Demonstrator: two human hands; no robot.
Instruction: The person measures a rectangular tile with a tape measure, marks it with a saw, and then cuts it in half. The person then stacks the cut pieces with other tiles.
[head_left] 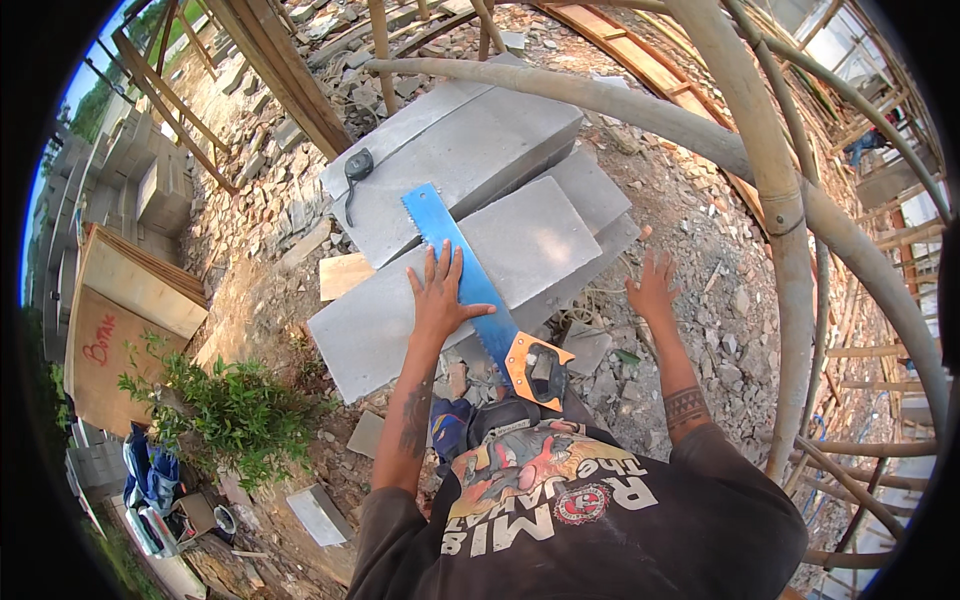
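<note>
A handsaw (492, 335) with a blue blade and an orange and black handle lies slantwise across a light grey block (540, 240), its handle toward my body. My left hand (440, 297) is spread open on the blade and the block beside it, thumb across the blade. Off the right end of the blocks, my right hand (655, 287) is empty, fingers apart, over the rubble. Behind the sawed-on block lies a larger grey block (470, 140). A black tape measure (358, 165) rests on its left part. More blocks (590, 190) are stacked underneath and behind.
Thick bamboo poles (790, 250) arch over the right side. Wooden posts (290, 80) stand at the far left. Broken rubble (700, 330) covers the ground. A leafy shrub (235, 420) and a plywood box (125, 350) are on the left. A small block (320, 515) lies near the lower left.
</note>
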